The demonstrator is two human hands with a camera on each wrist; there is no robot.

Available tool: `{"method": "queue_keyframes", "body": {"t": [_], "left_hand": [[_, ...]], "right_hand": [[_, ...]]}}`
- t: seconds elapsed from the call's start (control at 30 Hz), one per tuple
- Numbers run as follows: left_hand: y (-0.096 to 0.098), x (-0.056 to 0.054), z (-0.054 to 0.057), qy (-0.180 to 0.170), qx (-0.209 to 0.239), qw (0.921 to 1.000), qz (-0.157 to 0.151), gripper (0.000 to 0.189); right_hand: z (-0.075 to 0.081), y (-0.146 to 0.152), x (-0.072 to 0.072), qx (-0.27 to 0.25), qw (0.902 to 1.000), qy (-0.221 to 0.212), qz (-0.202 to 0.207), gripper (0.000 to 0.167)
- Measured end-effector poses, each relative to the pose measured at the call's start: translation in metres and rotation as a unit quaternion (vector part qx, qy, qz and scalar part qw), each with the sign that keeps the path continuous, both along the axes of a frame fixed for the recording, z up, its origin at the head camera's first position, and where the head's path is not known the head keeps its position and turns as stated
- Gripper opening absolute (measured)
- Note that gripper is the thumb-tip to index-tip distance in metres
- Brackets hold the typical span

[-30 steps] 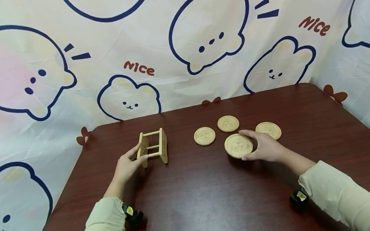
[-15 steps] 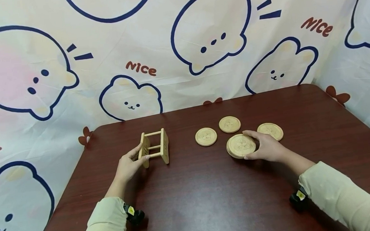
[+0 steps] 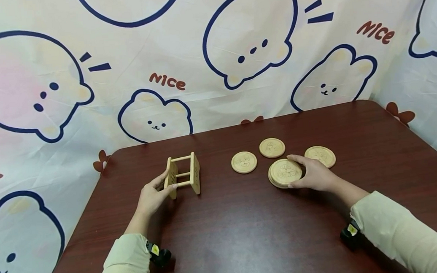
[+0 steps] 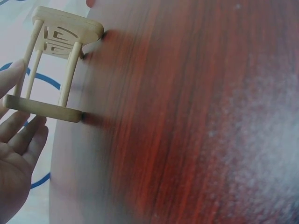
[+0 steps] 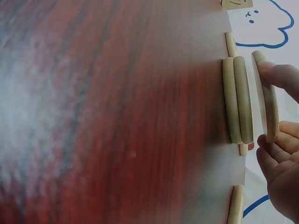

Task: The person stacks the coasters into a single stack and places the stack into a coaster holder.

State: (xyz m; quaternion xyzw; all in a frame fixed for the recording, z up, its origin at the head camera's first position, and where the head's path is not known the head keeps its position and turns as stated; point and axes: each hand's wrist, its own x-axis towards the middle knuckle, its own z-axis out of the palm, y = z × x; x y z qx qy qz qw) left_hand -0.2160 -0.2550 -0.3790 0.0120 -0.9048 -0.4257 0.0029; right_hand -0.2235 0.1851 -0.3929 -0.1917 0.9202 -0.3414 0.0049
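My left hand (image 3: 150,197) grips the near side panel of a small pale wooden coaster rack (image 3: 194,172) with cut-out slots and thin rods. In the left wrist view, the rack (image 4: 70,28) stands on the table with its slots facing the hand's side. My right hand (image 3: 314,174) pinches a round wooden coaster (image 3: 286,172) with a carved flower by its edge. The right wrist view shows this held coaster (image 5: 267,102) lifted, with a gap over two stacked coasters (image 5: 237,100). From the head view the held one largely covers that stack.
Three more round coasters lie flat: one on the left (image 3: 244,162), one at the back (image 3: 271,148) and one behind the right hand (image 3: 320,157). The dark red-brown table (image 3: 233,237) meets a cartoon-printed cloth (image 3: 200,95) at its back edge.
The coaster in my right hand has shifted slightly right, and the rim of the stack beneath now shows at its left. The left hand keeps its grip on the rack.
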Motion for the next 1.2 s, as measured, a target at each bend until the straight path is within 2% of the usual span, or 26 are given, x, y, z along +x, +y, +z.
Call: {"method": "queue_keyframes", "body": {"t": [0.43,0.73,0.9,1.2], "left_hand": [[-0.0003,-0.0012,-0.0017,0.018,0.014,0.9997,0.000,0.066],[-0.0004,0.0001,-0.0042,0.008,0.013,0.9999,0.002,0.067],[0.0011,0.0029,-0.0065,0.014,0.020,0.9997,0.005,0.067],[0.0009,0.0005,-0.0033,0.028,0.016,0.9995,0.003,0.067]], "right_hand": [[-0.0053,-0.0015,-0.0022,0.003,1.0000,-0.006,0.001,0.083],[-0.0073,-0.0026,-0.0027,-0.002,0.9999,-0.011,0.002,0.082],[-0.0086,-0.0021,-0.0027,-0.006,0.9999,-0.010,0.008,0.083],[-0.0067,-0.0028,-0.0031,-0.017,0.9998,-0.007,0.012,0.084]]}}
